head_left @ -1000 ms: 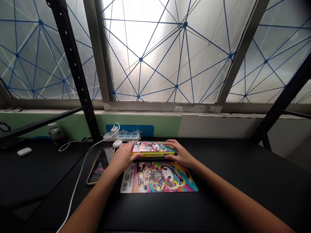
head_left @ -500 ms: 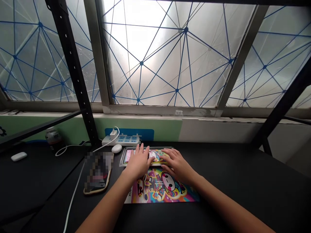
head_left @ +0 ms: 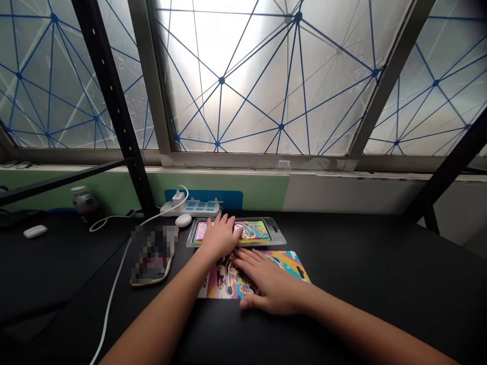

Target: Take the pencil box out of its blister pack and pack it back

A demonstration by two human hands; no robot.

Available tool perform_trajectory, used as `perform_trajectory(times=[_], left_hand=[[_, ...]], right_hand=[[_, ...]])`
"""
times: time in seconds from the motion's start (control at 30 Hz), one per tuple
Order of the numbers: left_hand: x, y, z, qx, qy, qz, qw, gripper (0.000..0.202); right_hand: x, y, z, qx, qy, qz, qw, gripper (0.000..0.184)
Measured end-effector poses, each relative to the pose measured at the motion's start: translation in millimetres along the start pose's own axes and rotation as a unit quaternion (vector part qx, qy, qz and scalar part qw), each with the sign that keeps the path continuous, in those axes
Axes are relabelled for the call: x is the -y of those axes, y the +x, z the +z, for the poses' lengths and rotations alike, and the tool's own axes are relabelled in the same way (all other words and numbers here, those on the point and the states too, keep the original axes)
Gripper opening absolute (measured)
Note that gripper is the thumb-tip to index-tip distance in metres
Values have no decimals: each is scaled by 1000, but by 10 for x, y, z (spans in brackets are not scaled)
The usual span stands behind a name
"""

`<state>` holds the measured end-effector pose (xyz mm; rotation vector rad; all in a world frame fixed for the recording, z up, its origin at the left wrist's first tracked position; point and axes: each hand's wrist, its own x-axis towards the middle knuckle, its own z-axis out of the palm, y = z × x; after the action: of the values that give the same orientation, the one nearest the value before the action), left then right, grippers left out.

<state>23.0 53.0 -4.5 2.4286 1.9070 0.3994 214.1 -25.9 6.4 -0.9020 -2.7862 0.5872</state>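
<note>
My left hand (head_left: pixel 221 235) rests with fingers spread over the left part of a clear plastic tray (head_left: pixel 279 235), which holds a colourful printed pack (head_left: pixel 258 229). Nearer to me, a bright cartoon-printed card (head_left: pixel 292 261) with a dark hang hole lies flat on the desk. Across the card lies my right hand (head_left: pixel 272 284), fingers stretched out to the left and thumb apart, covering much of its middle. Neither hand grips anything.
Left of the card lies a phone (head_left: pixel 154 256) with a blurred screen. A white rounded case (head_left: pixel 183 220) sits by the power strip (head_left: pixel 194 207), and a white cable (head_left: pixel 117 284) runs toward me. Black metal posts (head_left: pixel 114 101) frame the black desk (head_left: pixel 373 268).
My right hand has come back from the tray onto the card, uncovering the tray's right end. My left hand stays on the tray. The view has tilted slightly down.
</note>
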Motion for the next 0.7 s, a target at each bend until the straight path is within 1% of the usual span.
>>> perform_trajectory(times=[0.03,0.07,0.1,0.2,0.27,0.33,0.4,0.47,0.53,0.6,0.7], left_hand=[[1,-10,-5,1,-1,0,1000,62],[2,-20,-13,3,-2,-1,1000,62],[2,-30,-25,6,-4,-1,1000,63],[2,-52,-67,15,-8,0,1000,64],[3,-61,-94,21,-9,2,1000,65],[4,-67,-116,26,-10,5,1000,64],[3,-72,-133,33,-12,7,999,63],[0,-76,-146,39,-14,8,999,61],[-1,-78,-159,46,-18,8,999,58],[8,-80,-176,54,-24,9,998,57],[37,-91,-220,72,-37,16,997,56]], right_hand=[[-6,-13,6,-7,-2,-2,1000,91],[-5,-27,10,-17,-3,-6,1000,87],[3,-38,13,-29,-2,-9,1000,78],[36,-43,29,-74,-6,-12,997,44],[43,-21,64,-118,-38,12,992,36],[31,11,122,-164,-89,53,981,34],[15,39,186,-192,-134,89,968,31],[15,52,233,-202,-158,102,961,29],[37,48,236,-208,-156,109,959,29],[61,24,166,-211,-126,131,960,29],[-9,-70,-98,-223,-81,182,954,35]])
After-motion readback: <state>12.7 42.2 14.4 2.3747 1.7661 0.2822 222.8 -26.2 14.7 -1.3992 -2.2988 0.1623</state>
